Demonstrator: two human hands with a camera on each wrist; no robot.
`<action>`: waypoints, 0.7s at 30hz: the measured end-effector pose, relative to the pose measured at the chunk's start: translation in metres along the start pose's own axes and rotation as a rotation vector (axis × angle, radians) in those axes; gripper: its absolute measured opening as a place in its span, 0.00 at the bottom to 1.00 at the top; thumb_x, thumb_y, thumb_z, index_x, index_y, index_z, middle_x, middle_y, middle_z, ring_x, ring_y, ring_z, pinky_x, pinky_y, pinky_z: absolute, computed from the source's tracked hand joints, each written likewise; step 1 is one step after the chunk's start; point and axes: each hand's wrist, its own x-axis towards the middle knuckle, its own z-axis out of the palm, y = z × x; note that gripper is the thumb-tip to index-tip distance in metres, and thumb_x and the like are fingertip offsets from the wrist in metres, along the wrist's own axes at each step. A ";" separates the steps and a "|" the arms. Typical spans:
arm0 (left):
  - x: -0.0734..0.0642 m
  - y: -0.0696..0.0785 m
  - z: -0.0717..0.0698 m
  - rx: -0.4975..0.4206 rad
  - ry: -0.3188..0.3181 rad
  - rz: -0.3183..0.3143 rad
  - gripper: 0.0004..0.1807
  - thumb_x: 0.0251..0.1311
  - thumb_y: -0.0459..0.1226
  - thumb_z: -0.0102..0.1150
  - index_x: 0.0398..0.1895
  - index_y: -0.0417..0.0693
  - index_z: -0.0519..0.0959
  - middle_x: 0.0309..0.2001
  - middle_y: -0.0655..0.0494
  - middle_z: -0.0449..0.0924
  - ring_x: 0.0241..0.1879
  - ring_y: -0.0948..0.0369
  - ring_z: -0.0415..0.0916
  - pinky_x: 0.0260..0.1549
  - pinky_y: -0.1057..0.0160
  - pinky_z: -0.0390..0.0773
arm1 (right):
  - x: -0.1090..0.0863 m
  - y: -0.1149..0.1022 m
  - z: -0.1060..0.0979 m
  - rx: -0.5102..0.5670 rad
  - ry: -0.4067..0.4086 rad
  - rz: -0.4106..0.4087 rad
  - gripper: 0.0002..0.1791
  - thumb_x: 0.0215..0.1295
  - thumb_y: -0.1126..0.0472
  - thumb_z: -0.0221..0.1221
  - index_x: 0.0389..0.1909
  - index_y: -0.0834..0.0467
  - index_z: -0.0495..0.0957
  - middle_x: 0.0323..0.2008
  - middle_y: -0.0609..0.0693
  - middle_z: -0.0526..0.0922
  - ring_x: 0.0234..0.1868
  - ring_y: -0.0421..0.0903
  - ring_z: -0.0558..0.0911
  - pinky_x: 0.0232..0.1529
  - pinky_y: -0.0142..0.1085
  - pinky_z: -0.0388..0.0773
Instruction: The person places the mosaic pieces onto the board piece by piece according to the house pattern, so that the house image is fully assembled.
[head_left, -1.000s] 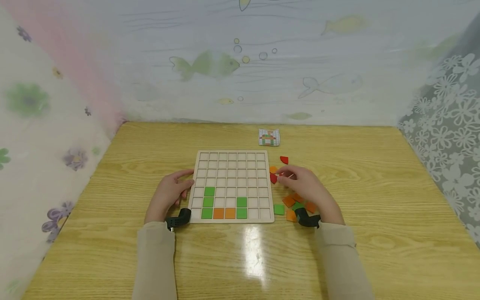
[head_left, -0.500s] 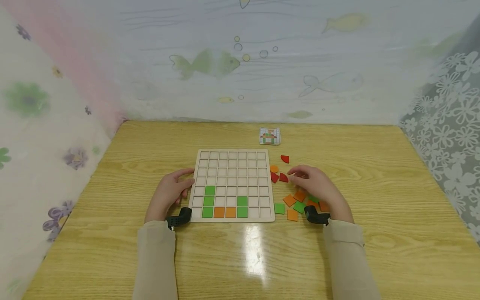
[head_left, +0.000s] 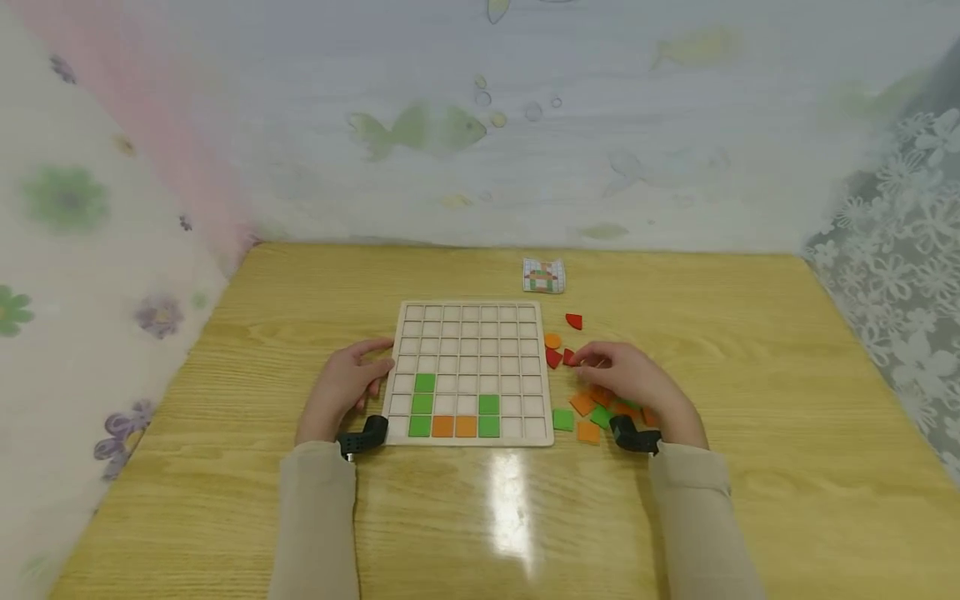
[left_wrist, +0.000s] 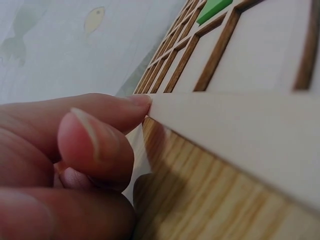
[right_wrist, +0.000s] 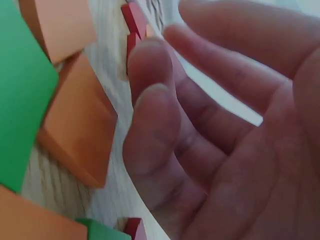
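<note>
A pale wooden grid board (head_left: 456,340) lies on the table, with several green square tiles (head_left: 424,382) and orange square tiles (head_left: 443,427) in its lower cells. My left hand (head_left: 347,382) rests at the board's left side; in the left wrist view a fingertip (left_wrist: 140,99) touches the edge, and the thumb stands free of it. Right of the board, my right hand (head_left: 628,375) has its loosely bent fingertips at a red quarter-circle tile (head_left: 568,357), covering part of it. Close beside that tile lie another red piece (head_left: 553,358) and an orange round piece (head_left: 552,341).
A small pattern card (head_left: 543,276) lies behind the board. One more red quarter-circle (head_left: 573,321) is at the board's upper right. Below my right hand are loose orange tiles (head_left: 588,432) and green tiles (head_left: 563,419), some partly hidden. A patterned wall (head_left: 450,183) closes off the table's back.
My right hand drew back a little from the red quarter-circle, leaving it on the table, then came back to its edge. My left hand stays at the board.
</note>
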 end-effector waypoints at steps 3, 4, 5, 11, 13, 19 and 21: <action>0.000 0.000 0.001 0.005 -0.013 -0.003 0.22 0.58 0.48 0.54 0.57 0.65 0.69 0.14 0.51 0.70 0.06 0.62 0.59 0.07 0.63 0.66 | 0.000 -0.002 0.004 -0.013 -0.051 -0.039 0.14 0.60 0.51 0.56 0.44 0.52 0.77 0.36 0.46 0.77 0.36 0.45 0.74 0.38 0.38 0.71; -0.001 0.000 0.001 0.011 -0.014 0.001 0.22 0.58 0.48 0.54 0.58 0.64 0.69 0.14 0.52 0.70 0.06 0.62 0.59 0.07 0.63 0.66 | 0.000 -0.003 0.005 -0.018 -0.063 -0.057 0.14 0.60 0.51 0.56 0.44 0.52 0.77 0.36 0.46 0.77 0.36 0.44 0.74 0.38 0.38 0.71; 0.000 0.001 0.001 0.010 -0.007 0.003 0.22 0.58 0.47 0.54 0.57 0.64 0.69 0.14 0.51 0.70 0.06 0.62 0.58 0.07 0.63 0.66 | 0.000 -0.005 0.006 -0.016 -0.075 -0.066 0.14 0.60 0.51 0.56 0.44 0.52 0.76 0.35 0.45 0.76 0.36 0.44 0.73 0.38 0.38 0.71; 0.001 0.000 0.000 0.014 0.002 0.014 0.21 0.58 0.48 0.54 0.57 0.65 0.69 0.15 0.50 0.70 0.06 0.62 0.58 0.06 0.63 0.65 | 0.000 -0.007 0.010 -0.004 -0.142 -0.058 0.12 0.56 0.50 0.60 0.39 0.50 0.78 0.32 0.45 0.77 0.32 0.44 0.74 0.36 0.38 0.71; 0.001 -0.001 0.000 0.013 -0.002 0.013 0.22 0.58 0.48 0.54 0.57 0.65 0.69 0.15 0.50 0.70 0.06 0.62 0.58 0.06 0.63 0.65 | -0.001 -0.008 0.011 -0.003 -0.166 -0.044 0.12 0.55 0.51 0.61 0.38 0.51 0.78 0.31 0.45 0.77 0.31 0.44 0.74 0.35 0.38 0.71; -0.001 0.001 0.000 0.011 -0.002 -0.001 0.21 0.58 0.47 0.54 0.57 0.65 0.69 0.13 0.51 0.70 0.06 0.62 0.58 0.06 0.63 0.65 | -0.003 -0.015 0.012 -0.037 -0.228 -0.029 0.09 0.54 0.53 0.62 0.35 0.51 0.78 0.29 0.46 0.76 0.30 0.45 0.71 0.33 0.37 0.69; -0.001 0.001 0.000 0.018 -0.003 0.000 0.21 0.58 0.47 0.53 0.57 0.64 0.69 0.13 0.51 0.69 0.06 0.62 0.58 0.06 0.63 0.64 | -0.003 -0.016 0.013 -0.054 -0.237 -0.029 0.08 0.54 0.54 0.62 0.33 0.51 0.78 0.28 0.45 0.76 0.30 0.44 0.71 0.33 0.37 0.68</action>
